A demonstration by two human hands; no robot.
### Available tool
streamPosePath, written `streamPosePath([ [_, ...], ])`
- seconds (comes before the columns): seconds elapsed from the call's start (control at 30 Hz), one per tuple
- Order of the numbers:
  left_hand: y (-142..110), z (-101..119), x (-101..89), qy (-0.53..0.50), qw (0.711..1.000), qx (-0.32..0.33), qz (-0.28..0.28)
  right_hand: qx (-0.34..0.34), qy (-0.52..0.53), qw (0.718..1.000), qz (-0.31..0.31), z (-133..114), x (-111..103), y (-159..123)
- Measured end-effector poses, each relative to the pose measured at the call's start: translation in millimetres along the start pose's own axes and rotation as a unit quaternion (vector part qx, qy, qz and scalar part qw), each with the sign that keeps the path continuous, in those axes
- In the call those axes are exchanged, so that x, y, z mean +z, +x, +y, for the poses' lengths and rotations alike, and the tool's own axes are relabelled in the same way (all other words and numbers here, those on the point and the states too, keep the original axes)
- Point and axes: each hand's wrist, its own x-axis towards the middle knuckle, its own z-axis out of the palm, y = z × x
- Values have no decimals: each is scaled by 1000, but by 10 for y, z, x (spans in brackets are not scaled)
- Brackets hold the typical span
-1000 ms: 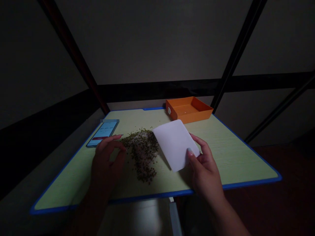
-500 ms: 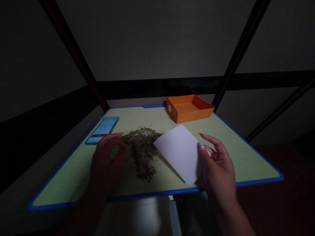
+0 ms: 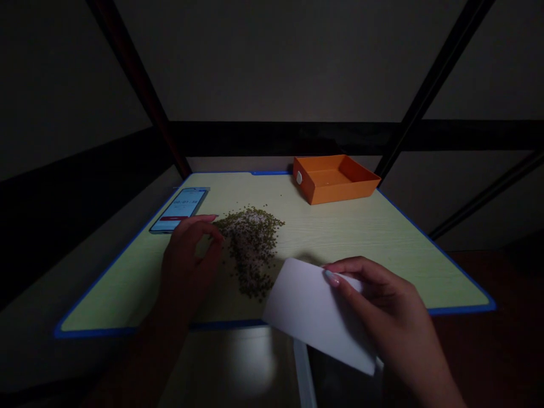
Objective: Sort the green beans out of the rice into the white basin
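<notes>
A pile of small green beans mixed with pale grains (image 3: 250, 249) lies in the middle of a pale green table (image 3: 374, 238) with a blue rim. My left hand (image 3: 189, 258) rests on the table at the pile's left edge, fingers curved and apart, holding nothing. My right hand (image 3: 382, 306) grips a white card (image 3: 314, 314) by its right side. The card hangs over the table's near edge, its upper left corner close to the bottom of the pile.
An orange tray (image 3: 335, 178) stands at the table's far right. A phone with a lit screen (image 3: 181, 209) lies at the far left. Dark metal bars and a grey wall rise behind the table. The floor shows below the near edge.
My right hand has drawn the white card back toward me and down, from beside the pile to past the table's near edge. My left hand has stayed at the pile.
</notes>
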Motion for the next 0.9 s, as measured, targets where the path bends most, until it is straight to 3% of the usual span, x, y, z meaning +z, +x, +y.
streamPosePath([
  [0.23, -3, -49, 32, -9, 1000, 12, 14, -29, -55, 998, 3, -19, 116, 31],
  [0.9, -12, -88, 63, -15, 999, 26, 17, -24, -103, 991, 81, 122, -65, 61],
])
